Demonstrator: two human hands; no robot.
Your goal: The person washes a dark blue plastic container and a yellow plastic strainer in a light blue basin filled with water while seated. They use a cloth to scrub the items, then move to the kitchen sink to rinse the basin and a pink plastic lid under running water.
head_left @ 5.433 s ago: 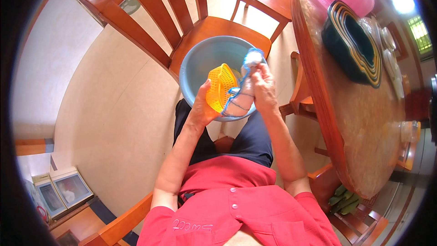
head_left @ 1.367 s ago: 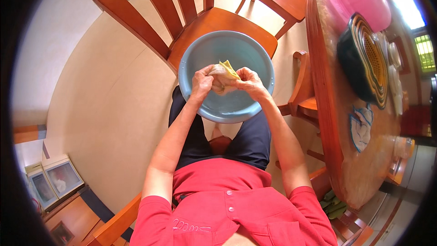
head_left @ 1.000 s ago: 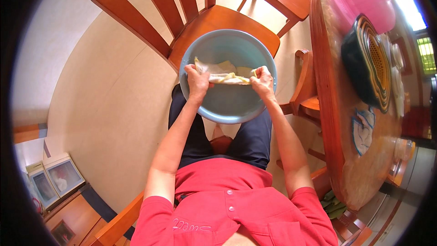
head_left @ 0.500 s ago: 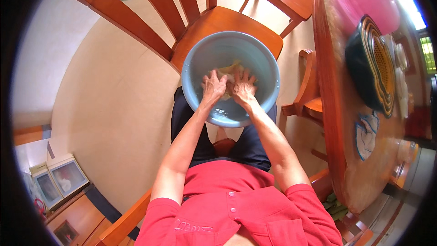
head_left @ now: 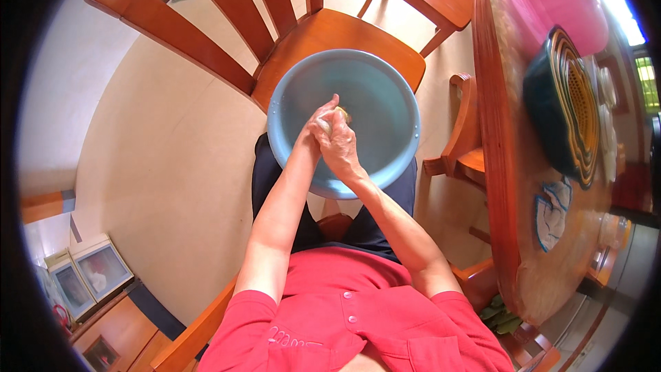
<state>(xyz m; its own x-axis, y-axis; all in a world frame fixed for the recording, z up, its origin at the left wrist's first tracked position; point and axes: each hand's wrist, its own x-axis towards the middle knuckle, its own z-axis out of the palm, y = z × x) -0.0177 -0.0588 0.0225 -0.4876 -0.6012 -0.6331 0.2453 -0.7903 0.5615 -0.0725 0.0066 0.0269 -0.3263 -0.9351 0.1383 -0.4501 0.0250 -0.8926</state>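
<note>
A round blue-grey plastic basin [head_left: 275, 107] stands on a wooden chair seat [head_left: 396, 58] in front of me, with water in it. Over its middle, my left hand [head_left: 321, 118] and my right hand [head_left: 341, 143] are pressed together, the right one closed over the left. Between them is a small, soft, yellowish cloth [head_left: 344, 114], mostly hidden by the fingers. Only a crumpled bit of it shows past the right fingers. My left thumb points up and away from me.
At the right is a wooden table [head_left: 509, 165] bearing a pink basin [head_left: 554, 3], a stack of nested dark and yellow colanders [head_left: 561, 107] and a blue-edged white cloth [head_left: 551, 217]. Another chair [head_left: 461, 127] is tucked beside it. A cabinet [head_left: 117, 331] stands at the lower left.
My hands were apart, fingers spread over the yellowish cloth in the basin. Now they have come together, the cloth gathered between them.
</note>
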